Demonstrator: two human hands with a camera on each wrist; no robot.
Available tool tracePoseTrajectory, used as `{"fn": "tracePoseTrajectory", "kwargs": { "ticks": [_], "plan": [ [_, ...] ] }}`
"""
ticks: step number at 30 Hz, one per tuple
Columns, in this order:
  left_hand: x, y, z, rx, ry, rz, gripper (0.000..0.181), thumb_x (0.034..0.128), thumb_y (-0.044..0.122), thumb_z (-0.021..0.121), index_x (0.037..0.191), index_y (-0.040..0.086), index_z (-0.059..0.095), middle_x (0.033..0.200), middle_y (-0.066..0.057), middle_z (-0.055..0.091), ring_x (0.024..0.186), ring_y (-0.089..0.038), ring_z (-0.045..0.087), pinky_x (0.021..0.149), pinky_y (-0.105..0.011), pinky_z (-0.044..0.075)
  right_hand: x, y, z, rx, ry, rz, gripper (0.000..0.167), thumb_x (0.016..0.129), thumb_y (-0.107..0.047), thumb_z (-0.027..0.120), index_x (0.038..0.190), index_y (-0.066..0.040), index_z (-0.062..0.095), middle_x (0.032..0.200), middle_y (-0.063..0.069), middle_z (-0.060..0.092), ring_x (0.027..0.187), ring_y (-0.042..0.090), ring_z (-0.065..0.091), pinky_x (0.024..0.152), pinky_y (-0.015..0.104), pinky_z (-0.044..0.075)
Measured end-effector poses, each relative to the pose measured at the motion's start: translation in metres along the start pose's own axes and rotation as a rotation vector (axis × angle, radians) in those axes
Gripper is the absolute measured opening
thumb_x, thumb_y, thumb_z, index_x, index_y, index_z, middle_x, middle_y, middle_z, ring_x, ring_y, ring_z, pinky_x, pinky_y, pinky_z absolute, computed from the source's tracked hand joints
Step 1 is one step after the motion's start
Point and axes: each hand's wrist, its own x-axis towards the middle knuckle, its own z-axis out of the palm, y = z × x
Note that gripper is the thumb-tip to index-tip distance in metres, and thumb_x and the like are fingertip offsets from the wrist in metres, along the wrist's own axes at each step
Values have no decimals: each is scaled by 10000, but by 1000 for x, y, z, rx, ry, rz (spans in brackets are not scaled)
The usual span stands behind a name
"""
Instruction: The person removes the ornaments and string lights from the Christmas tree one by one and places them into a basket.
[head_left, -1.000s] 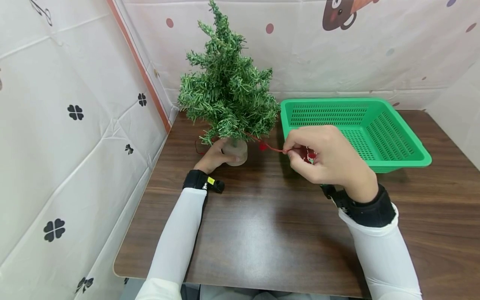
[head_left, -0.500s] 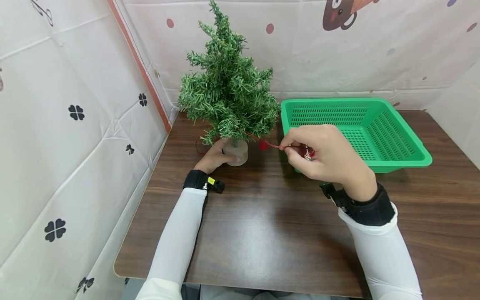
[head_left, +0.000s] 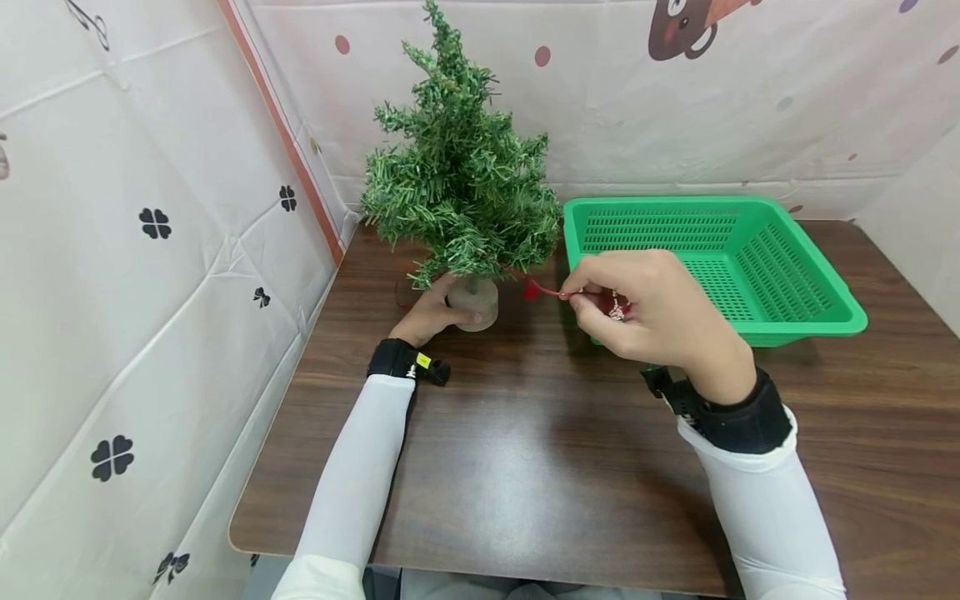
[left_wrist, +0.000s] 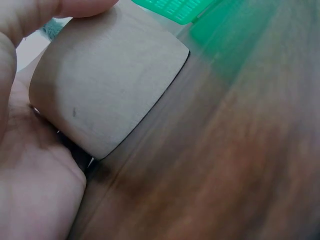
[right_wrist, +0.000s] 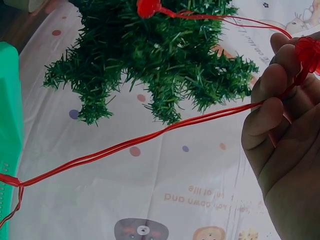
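Observation:
A small green artificial Christmas tree (head_left: 465, 167) stands on a pale round base (head_left: 476, 304) on the left of the table. My left hand (head_left: 431, 317) grips that base from its left side, thumb across the front; the left wrist view shows the base (left_wrist: 110, 75) close up. To the right of the tree, my right hand (head_left: 645, 308) pinches a red garland string (head_left: 546, 289) between thumb and fingertips. The string runs to the lower branches, with a red bead-like piece (head_left: 531, 289) on it. In the right wrist view, a red ornament (right_wrist: 309, 52) lies against the fingers.
A green slotted basket (head_left: 765, 275) stands behind and right of my right hand. The brown wooden table (head_left: 480, 467) reaches to patterned white cloth walls (head_left: 172, 292) at the left and back. Some red string (head_left: 405, 293) shows left of the tree base.
My right hand has moved slightly left and up with the string, then stayed nearly still. The tree's top has leaned slightly right. My left hand keeps its grip on the base.

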Motion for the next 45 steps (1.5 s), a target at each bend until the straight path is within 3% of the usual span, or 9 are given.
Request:
{"fn": "tracePoseTrajectory", "kwargs": {
  "ticks": [3,5,11,14,19,24,30,35,45],
  "plan": [
    [-1,0,0,-12,12,-57,1024,902,73,769,1656,208,89,1636,-170,300,1471,-337,393,1182,-494,375,0,0,0,-1,5,-4,156,825,-38,649,867,-168,725,675,-128,571,585,-10,434,516,176,342],
    [-2,0,0,-15,11,-64,1029,907,84,767,1657,225,77,1635,-167,308,1469,-326,398,1169,-476,388,0,0,0,-3,6,-6,158,824,-37,650,867,-169,725,675,-129,570,584,-8,434,516,176,341],
    [6,-5,1,-38,12,59,820,859,35,804,1541,194,376,1558,-79,442,1395,-283,474,1136,-464,406,1,-2,-1,-3,-4,-7,153,827,-51,638,849,-176,722,679,-132,567,579,16,440,520,176,327],
    [10,-7,1,-23,41,104,872,816,35,840,1542,245,405,1553,-28,449,1402,-248,460,1177,-454,371,1,-4,-2,19,-5,-13,172,819,-47,630,834,-189,724,683,-140,566,583,16,433,523,173,315],
    [7,-1,4,-26,36,129,914,801,6,841,1564,197,377,1584,-54,408,1456,-271,396,1231,-473,291,0,-6,-4,152,21,-48,223,785,25,612,826,-168,715,675,-113,552,592,18,429,530,162,322],
    [-1,12,6,-34,20,132,898,806,6,831,1562,188,382,1573,-68,421,1439,-276,416,1226,-460,302,-1,-7,-5,341,93,-82,204,758,68,558,768,-114,648,654,-71,522,599,8,418,525,180,325],
    [-5,14,6,-3,36,66,813,836,78,830,1536,200,436,1527,-54,474,1351,-251,488,1169,-430,368,-1,-6,-7,393,152,-95,174,747,69,523,715,-87,594,638,-49,493,607,20,403,537,190,307],
    [-3,13,5,-35,11,108,842,836,29,817,1554,196,408,1569,-46,432,1414,-263,443,1210,-453,327,-3,-2,-14,351,178,-66,172,760,60,521,690,-80,591,631,-48,509,609,12,427,560,184,338],
    [-3,16,6,-28,15,128,826,818,23,830,1531,178,442,1548,-64,460,1421,-269,442,1220,-452,317,-17,36,-41,68,182,106,166,837,-18,574,699,-53,659,646,-67,558,632,-34,464,605,159,399]
  ]
}}
